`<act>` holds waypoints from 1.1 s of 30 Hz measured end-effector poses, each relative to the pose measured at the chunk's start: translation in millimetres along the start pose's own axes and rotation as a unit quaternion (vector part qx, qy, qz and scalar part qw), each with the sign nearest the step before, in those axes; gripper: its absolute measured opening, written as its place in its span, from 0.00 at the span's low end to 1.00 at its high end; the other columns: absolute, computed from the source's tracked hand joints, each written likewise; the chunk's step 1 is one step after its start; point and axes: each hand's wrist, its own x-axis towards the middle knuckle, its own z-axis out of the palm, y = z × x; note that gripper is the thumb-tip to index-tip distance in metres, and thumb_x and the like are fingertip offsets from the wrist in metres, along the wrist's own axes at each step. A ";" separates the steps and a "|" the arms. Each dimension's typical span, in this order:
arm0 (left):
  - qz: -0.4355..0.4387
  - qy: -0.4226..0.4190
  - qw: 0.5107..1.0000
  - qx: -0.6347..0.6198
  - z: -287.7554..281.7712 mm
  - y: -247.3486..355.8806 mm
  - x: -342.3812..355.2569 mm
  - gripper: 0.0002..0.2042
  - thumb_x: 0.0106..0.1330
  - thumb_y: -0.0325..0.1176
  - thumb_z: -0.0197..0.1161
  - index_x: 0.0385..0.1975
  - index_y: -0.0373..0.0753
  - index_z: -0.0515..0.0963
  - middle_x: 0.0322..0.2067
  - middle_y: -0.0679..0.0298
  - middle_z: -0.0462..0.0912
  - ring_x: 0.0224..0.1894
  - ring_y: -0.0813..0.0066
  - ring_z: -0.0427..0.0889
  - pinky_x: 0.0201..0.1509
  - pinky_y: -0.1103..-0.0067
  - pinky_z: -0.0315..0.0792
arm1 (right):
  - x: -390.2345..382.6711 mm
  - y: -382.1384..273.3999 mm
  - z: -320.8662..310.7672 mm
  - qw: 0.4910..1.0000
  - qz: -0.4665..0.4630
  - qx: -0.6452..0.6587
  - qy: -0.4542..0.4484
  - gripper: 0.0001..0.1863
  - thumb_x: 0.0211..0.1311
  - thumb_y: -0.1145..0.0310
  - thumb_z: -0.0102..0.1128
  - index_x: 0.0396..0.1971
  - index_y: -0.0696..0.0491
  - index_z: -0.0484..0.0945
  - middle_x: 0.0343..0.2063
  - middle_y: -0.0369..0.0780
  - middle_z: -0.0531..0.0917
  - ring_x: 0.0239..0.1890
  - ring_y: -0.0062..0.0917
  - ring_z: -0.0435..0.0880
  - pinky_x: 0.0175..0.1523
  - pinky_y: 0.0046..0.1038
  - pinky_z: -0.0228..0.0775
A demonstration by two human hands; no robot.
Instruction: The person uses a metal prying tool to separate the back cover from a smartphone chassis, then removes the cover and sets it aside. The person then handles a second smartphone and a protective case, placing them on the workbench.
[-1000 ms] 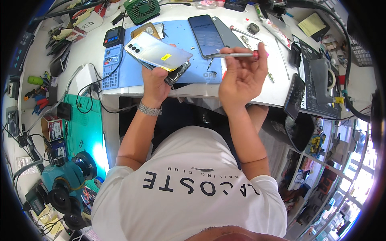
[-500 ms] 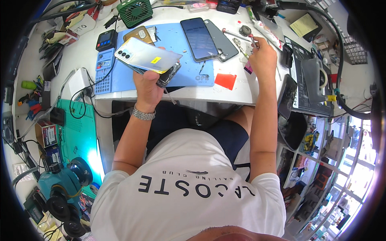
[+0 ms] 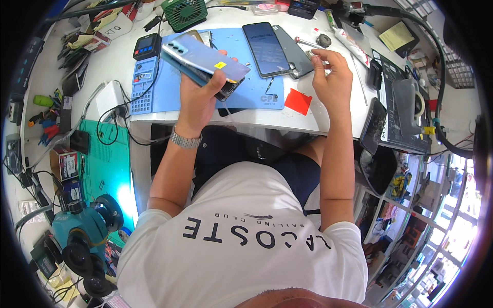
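My left hand (image 3: 197, 100) grips a phone, thumb on its near side. The phone's shiny silver-blue back cover (image 3: 205, 54) has a yellow sticker and sits askew, with dark inner parts (image 3: 232, 90) showing at the lower right end. My right hand (image 3: 334, 77) is above the table's right side, thumb and forefinger pinched together around something small that I cannot make out. Just beyond those fingers lies a red-handled screwdriver (image 3: 306, 42). Left of this hand a phone with a lit screen (image 3: 266, 49) lies partly over a grey phone back (image 3: 294, 51).
A blue work mat (image 3: 169, 97) covers the table's middle, with a red square sheet (image 3: 298, 101) beside it. Farther off are a green fan (image 3: 184, 14) and a small black device (image 3: 147, 46). A teal microscope (image 3: 84, 231) stands at lower left. Cables (image 3: 115, 110) run along the left.
My right hand has moved left, and the red-handled tool in its fingers no longer shows there. My left hand has tilted the phone slightly; my view has shifted a little.
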 end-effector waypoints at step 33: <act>0.020 0.046 0.986 0.157 8.8 22.0 92.0 0.41 0.58 0.33 0.83 0.66 0.25 0.64 0.49 0.55 0.78 0.46 0.68 0.88 0.45 0.77 0.86 | 19.1 -47.2 103.6 0.900 0.021 0.409 -0.149 0.14 0.58 0.82 0.68 0.45 0.64 0.88 0.47 0.46 0.90 0.47 0.23 0.90 0.56 0.25 0.85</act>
